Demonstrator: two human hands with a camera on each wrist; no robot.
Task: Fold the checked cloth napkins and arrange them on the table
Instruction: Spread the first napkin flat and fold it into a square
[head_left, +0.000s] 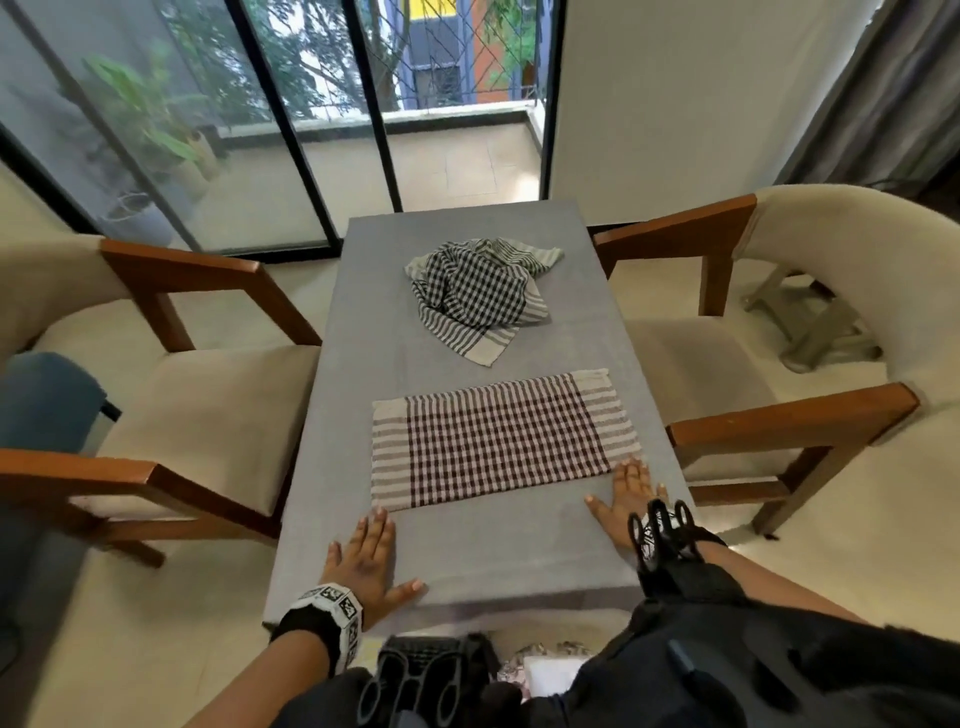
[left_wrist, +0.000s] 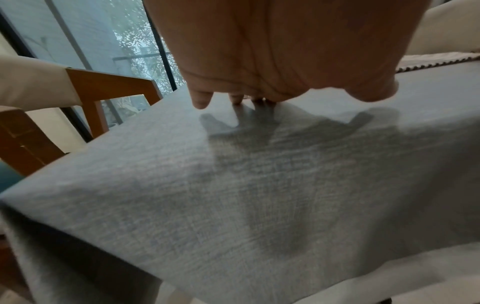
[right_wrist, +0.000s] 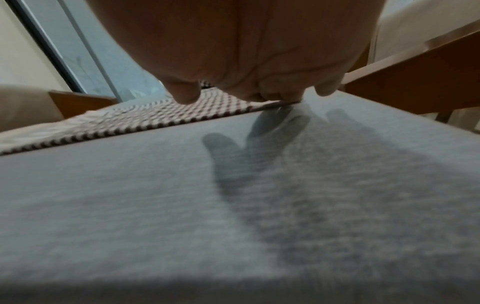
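A brown-and-white checked napkin (head_left: 501, 440) lies flat as a folded rectangle across the grey table (head_left: 467, 561). Behind it a black-and-white checked napkin (head_left: 480, 293) sits crumpled. My left hand (head_left: 366, 553) hovers flat with straight fingers just above the table, its fingertips near the flat napkin's near left corner. My right hand (head_left: 626, 496) is spread flat at the napkin's near right corner. In the right wrist view the fingertips (right_wrist: 279, 96) touch the napkin's edge (right_wrist: 145, 121). In the left wrist view the left hand (left_wrist: 259, 61) casts a shadow on the table (left_wrist: 233, 195), holding nothing.
Two cushioned wooden armchairs stand beside the table, one on the left (head_left: 171, 395) and one on the right (head_left: 779, 338). Glass doors (head_left: 291, 119) are behind the table's far end. A grey stool (head_left: 810, 322) stands on the floor at right.
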